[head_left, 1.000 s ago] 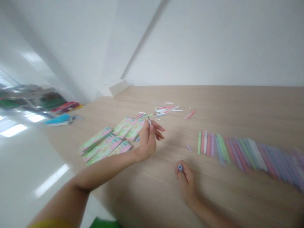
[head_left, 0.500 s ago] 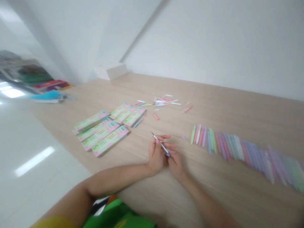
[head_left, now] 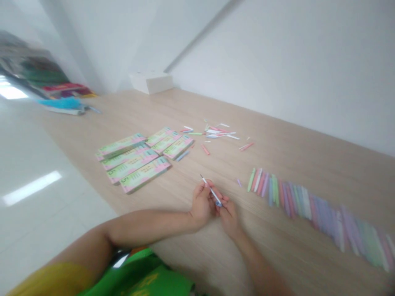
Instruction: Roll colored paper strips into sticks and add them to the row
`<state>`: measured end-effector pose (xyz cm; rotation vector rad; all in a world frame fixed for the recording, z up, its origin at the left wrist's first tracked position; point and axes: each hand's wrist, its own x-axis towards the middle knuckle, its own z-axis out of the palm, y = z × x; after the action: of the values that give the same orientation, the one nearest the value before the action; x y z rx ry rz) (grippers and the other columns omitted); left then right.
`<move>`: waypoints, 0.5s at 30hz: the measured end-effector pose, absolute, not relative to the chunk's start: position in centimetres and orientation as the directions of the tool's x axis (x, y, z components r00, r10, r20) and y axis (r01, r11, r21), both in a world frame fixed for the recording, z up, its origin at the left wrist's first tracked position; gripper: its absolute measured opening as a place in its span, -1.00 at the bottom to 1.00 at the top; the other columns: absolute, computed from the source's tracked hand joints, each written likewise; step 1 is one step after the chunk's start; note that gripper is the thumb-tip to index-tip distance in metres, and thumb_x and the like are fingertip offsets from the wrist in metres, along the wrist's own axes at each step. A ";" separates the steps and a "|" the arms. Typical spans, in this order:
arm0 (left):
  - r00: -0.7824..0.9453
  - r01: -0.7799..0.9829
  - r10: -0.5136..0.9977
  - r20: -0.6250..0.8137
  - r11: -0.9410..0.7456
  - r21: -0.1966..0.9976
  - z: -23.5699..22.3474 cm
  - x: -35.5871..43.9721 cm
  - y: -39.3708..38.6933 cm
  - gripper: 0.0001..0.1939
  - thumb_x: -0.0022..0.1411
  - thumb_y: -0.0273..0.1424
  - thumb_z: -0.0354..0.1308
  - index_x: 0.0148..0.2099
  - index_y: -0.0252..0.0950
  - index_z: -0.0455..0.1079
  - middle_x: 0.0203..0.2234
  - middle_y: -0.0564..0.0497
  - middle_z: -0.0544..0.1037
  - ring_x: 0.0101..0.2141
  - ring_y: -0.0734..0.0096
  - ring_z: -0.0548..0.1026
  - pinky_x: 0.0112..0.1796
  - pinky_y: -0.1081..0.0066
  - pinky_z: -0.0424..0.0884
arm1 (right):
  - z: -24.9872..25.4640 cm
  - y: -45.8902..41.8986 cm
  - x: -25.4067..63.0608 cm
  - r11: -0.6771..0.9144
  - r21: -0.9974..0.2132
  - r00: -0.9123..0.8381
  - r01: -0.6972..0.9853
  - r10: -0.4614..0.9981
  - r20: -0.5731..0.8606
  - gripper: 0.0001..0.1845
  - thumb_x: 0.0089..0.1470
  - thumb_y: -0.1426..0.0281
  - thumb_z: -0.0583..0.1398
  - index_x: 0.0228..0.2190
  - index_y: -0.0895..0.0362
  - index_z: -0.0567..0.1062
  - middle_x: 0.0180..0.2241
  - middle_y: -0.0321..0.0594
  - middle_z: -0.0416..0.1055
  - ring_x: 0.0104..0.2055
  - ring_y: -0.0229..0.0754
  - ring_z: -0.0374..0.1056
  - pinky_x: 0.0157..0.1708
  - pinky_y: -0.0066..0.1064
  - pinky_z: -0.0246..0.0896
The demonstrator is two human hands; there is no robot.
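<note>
My left hand (head_left: 201, 204) is pinching a white rod (head_left: 212, 192) between thumb and fingers, the remaining fingers curling loosely. The rod is slanting, its thin dark tip pointing far and left, its near end meeting a blue piece (head_left: 218, 204) at the fingertips of my right hand (head_left: 229, 218). My right hand is gripping that piece with folded fingers; most of it is hiding in my grasp, so I cannot tell whether the rod is entering it or merely touching it. The two hands are meeting over the near middle of the table (head_left: 286, 148).

To the left, flat boxes (head_left: 145, 174) are lying in two groups, well apart from my left hand. Farther off, loose sticks (head_left: 220, 132) are forming a scattered heap. To the right, pens (head_left: 305, 203) are making a long row toward the near right, a small purple stick (head_left: 239, 183) lying between it and my hands. Wood surface is stretching from my hands to the boxes, and from the row to the wall (head_left: 296, 57). The table's left edge is running past the boxes beside the floor (head_left: 31, 230); a white box (head_left: 157, 83) is standing in the far left.
</note>
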<state>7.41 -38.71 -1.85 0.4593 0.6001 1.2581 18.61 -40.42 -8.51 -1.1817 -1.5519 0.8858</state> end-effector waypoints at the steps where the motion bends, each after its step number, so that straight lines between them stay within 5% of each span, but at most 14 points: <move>1: 0.213 -0.731 0.956 -0.202 0.293 0.616 -1.8 7.3 -38.7 -0.74 0.21 -0.20 0.10 -0.23 -0.24 0.14 -0.64 0.06 0.47 -0.61 0.26 0.52 -0.72 0.49 0.32 | -8.4 -40.5 18.6 0.264 -0.931 -0.080 0.252 0.965 0.252 -0.68 0.11 0.31 0.02 -0.63 0.11 0.31 -0.65 -0.34 0.20 -0.58 -0.29 0.13 -0.57 -0.46 0.01; 8: 0.238 -0.722 0.940 -0.242 0.339 0.603 -2.1 7.0 -38.2 -0.77 0.26 -0.20 0.01 -0.19 -0.23 0.12 -0.65 0.06 0.45 -0.62 0.17 0.51 -0.81 0.46 0.26 | -7.9 -40.7 18.7 0.303 -0.918 -0.077 0.256 0.953 0.293 -0.66 0.12 0.35 0.00 -0.66 0.11 0.25 -0.64 -0.35 0.20 -0.55 -0.29 0.14 -0.52 -0.46 0.03; 15: 0.191 -0.648 0.979 0.073 0.070 0.758 -4.5 7.4 -38.4 -0.66 0.28 -0.08 0.04 -0.21 -0.29 0.25 -0.58 0.01 0.53 -0.46 0.33 0.55 -0.47 0.43 0.41 | -7.5 -40.8 18.3 0.328 -0.769 -0.021 0.549 0.925 0.379 -0.71 0.10 0.38 0.00 -0.36 0.13 0.52 -0.48 -0.20 0.44 -0.40 -0.17 0.34 -0.45 -0.40 0.18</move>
<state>7.43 -38.39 -4.50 0.7687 0.5371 1.3168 18.30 -40.80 -7.51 -1.3379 -1.6913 0.5239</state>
